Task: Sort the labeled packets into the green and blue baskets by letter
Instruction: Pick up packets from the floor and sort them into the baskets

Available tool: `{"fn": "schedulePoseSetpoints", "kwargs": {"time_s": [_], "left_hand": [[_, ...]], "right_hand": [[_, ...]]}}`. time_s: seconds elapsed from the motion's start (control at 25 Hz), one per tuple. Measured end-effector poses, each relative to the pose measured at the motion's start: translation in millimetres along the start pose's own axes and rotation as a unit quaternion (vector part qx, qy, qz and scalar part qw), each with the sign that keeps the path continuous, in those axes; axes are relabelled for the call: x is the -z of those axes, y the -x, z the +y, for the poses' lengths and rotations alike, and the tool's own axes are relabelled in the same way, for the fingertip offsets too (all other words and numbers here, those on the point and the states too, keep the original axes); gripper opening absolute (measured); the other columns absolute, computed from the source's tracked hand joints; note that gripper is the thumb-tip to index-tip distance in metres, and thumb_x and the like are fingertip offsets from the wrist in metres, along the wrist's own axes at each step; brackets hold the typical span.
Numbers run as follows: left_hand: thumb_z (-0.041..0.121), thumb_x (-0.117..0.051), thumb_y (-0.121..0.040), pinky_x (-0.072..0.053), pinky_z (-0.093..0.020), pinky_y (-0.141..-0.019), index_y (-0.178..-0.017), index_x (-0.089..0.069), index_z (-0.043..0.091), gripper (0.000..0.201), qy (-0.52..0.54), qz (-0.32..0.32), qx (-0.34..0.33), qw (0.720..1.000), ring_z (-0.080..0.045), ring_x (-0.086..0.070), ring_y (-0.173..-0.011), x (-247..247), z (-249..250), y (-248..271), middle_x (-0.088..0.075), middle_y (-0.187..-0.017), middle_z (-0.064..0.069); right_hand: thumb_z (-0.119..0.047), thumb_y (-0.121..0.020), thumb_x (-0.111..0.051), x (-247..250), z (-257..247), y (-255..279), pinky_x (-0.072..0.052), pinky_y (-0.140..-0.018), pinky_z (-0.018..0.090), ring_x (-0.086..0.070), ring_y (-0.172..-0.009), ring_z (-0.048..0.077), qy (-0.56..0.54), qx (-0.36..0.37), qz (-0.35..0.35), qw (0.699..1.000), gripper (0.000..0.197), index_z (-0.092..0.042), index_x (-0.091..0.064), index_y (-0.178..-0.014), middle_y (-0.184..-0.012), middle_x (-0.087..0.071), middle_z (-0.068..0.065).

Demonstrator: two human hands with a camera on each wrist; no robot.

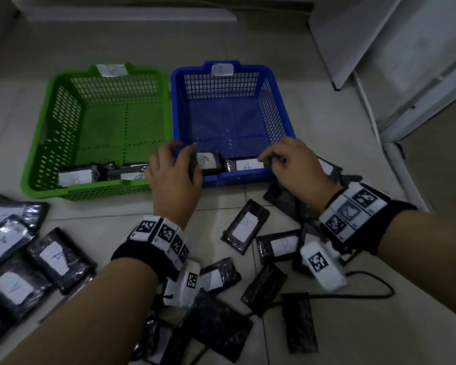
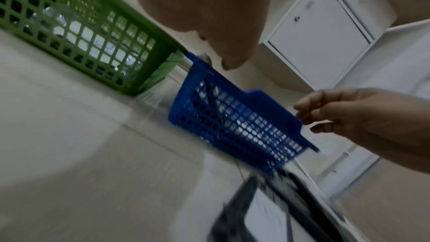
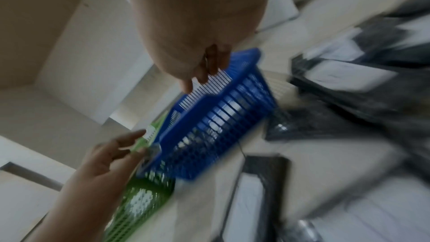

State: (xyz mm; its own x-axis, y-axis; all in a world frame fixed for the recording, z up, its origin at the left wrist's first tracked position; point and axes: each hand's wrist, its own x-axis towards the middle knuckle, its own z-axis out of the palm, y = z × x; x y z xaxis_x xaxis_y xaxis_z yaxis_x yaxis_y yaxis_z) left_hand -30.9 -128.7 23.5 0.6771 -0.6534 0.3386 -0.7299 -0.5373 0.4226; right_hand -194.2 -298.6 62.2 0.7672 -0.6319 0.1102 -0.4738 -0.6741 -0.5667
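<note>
A green basket (image 1: 90, 192) and a blue basket (image 1: 237, 177) stand side by side on the tiled floor. Two black packets with white "A" labels (image 1: 208, 162) (image 1: 248, 165) lie inside the blue basket against its near wall. My left hand (image 1: 184, 150) hovers at the left packet's end with fingers spread, as the right wrist view shows (image 3: 125, 144). My right hand (image 1: 267, 158) is over the other packet's right end. Its fingers are loosely curled with nothing between them (image 3: 200, 73). Two packets (image 1: 74, 176) (image 1: 132, 175) lie in the green basket.
Several loose black packets lie on the floor at the left (image 1: 52, 256) and between my forearms (image 1: 248, 225). A black cable (image 1: 366, 293) runs among them. A white cabinet (image 1: 406, 61) stands to the right. Each basket carries a white tag on its far rim (image 1: 112, 69).
</note>
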Motion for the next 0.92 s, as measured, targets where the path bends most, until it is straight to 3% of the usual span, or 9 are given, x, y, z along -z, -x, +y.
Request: {"fn": "schedulePoseSetpoints", "kwargs": {"time_s": [0.08,0.16,0.24,0.36,0.48,0.56,0.72,0.84,0.92], "left_hand": [[0.020,-0.058,-0.085,-0.038,-0.036,-0.084,-0.106,-0.060,0.016,0.022,0.074,-0.013,-0.102,0.992,-0.027,-0.047,-0.097,-9.4,12.6,30.5,-0.052,-0.107,-0.009],[0.024,-0.054,-0.086,-0.044,-0.036,-0.084,-0.103,-0.058,0.015,0.021,0.132,-0.149,-0.137,0.970,-0.024,-0.049,-0.095,-25.0,20.5,68.1,-0.052,-0.102,-0.005],[0.029,-0.060,-0.083,-0.045,-0.038,-0.089,-0.112,-0.058,0.014,0.032,0.138,-0.232,-0.077,0.960,-0.026,-0.050,-0.102,-41.8,22.5,94.8,-0.052,-0.109,-0.006],[0.027,-0.073,-0.076,-0.040,-0.037,-0.094,-0.126,-0.054,0.013,0.055,0.115,-0.246,0.023,0.962,-0.031,-0.048,-0.110,-52.0,25.2,102.6,-0.054,-0.118,-0.011],[0.027,-0.074,-0.073,-0.045,-0.036,-0.091,-0.126,-0.052,0.015,0.058,0.140,-0.283,0.067,0.947,-0.028,-0.054,-0.107,-51.0,30.3,91.9,-0.059,-0.115,-0.010],[0.028,-0.075,-0.073,-0.045,-0.028,-0.080,-0.112,-0.059,0.017,0.044,0.142,-0.321,0.111,0.930,-0.022,-0.058,-0.096,-44.5,33.1,84.7,-0.063,-0.105,-0.005],[0.021,-0.072,-0.078,-0.043,-0.027,-0.071,-0.085,-0.059,0.024,0.016,0.201,-0.388,0.130,0.890,-0.016,-0.060,-0.085,-19.3,25.8,58.8,-0.063,-0.086,0.004],[0.011,-0.071,-0.080,-0.051,-0.034,-0.074,-0.083,-0.061,0.022,0.016,0.279,-0.429,0.136,0.848,-0.015,-0.058,-0.078,17.6,1.7,29.0,-0.060,-0.082,0.002],[0.006,-0.068,-0.080,-0.051,-0.027,-0.064,-0.091,-0.060,0.015,0.016,0.383,-0.423,0.187,0.800,-0.014,-0.058,-0.072,46.7,-18.8,12.6,-0.060,-0.081,-0.001]], "right_hand": [[0.006,-0.079,-0.055,3.1,9.8,38.2,-0.031,-0.071,0.001,-0.051,-0.087,0.014,-0.017,-0.015,0.006,1.000,0.026,-0.012,-0.072,-0.086,-0.084,-0.056,-0.002],[0.006,-0.078,-0.057,-1.8,23.3,69.6,-0.037,-0.076,0.003,-0.057,-0.090,0.018,-0.016,-0.054,-0.045,0.997,0.024,-0.011,-0.073,-0.086,-0.084,-0.061,-0.001],[-0.004,-0.082,-0.061,-8.3,37.7,91.0,-0.039,-0.087,0.018,-0.054,-0.103,0.024,0.027,-0.077,-0.144,0.986,0.025,-0.013,-0.072,-0.101,-0.101,-0.066,0.004],[-0.031,-0.080,-0.070,-16.9,47.9,109.9,-0.034,-0.097,0.031,-0.041,-0.119,0.027,0.158,-0.047,-0.283,0.945,0.054,-0.020,-0.056,-0.130,-0.124,-0.055,0.004],[-0.033,-0.078,-0.067,-20.9,42.8,114.6,-0.034,-0.093,0.037,-0.039,-0.121,0.027,0.249,-0.003,-0.288,0.925,0.054,-0.020,-0.051,-0.129,-0.124,-0.048,0.004],[-0.033,-0.075,-0.069,-21.3,36.3,108.3,-0.031,-0.093,0.039,-0.039,-0.118,0.026,0.269,-0.009,-0.299,0.915,0.048,-0.021,-0.050,-0.118,-0.120,-0.047,0.002],[-0.032,-0.078,-0.067,-12.8,21.4,86.4,-0.027,-0.093,0.039,-0.049,-0.105,0.019,0.195,-0.061,-0.340,0.918,0.030,-0.033,-0.042,-0.093,-0.094,-0.054,-0.007],[-0.033,-0.078,-0.070,-12.1,-1.3,65.3,-0.035,-0.086,0.032,-0.054,-0.095,0.012,0.115,-0.031,-0.356,0.927,0.029,-0.037,-0.046,-0.092,-0.092,-0.058,-0.013],[-0.025,-0.077,-0.073,-16.1,-20.1,49.5,-0.047,-0.084,0.031,-0.061,-0.093,0.014,-0.016,-0.032,-0.365,0.930,0.028,-0.033,-0.052,-0.093,-0.095,-0.064,-0.007]]}}
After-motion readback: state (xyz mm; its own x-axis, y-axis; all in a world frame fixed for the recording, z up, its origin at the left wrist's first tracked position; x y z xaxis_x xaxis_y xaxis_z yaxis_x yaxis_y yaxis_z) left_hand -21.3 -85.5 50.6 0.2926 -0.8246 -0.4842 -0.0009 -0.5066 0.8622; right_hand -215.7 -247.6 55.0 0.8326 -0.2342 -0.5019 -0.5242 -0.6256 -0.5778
